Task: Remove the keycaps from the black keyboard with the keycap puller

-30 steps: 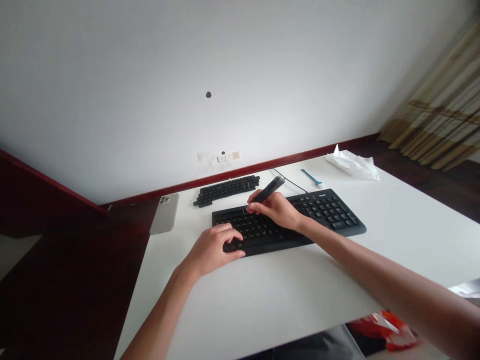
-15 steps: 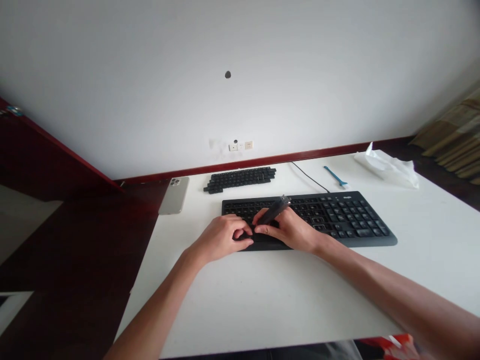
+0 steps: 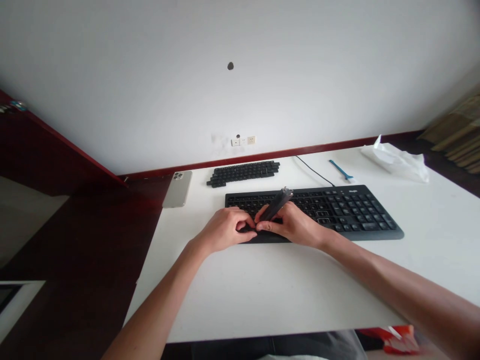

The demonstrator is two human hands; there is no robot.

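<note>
Right hand [image 3: 294, 225] grasps a black keycap puller [image 3: 276, 205]; left hand [image 3: 225, 230], curled, grip unclear, sits at the black keyboard's [image 3: 337, 210] seven o'clock.

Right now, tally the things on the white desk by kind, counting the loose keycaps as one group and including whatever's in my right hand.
Black keyboard: 1
Loose keycap group: 1
Smartphone: 1
Blue-handled brush: 1
Crumpled white wrapping: 1
Black stick-shaped tool: 1
Total: 6
</note>
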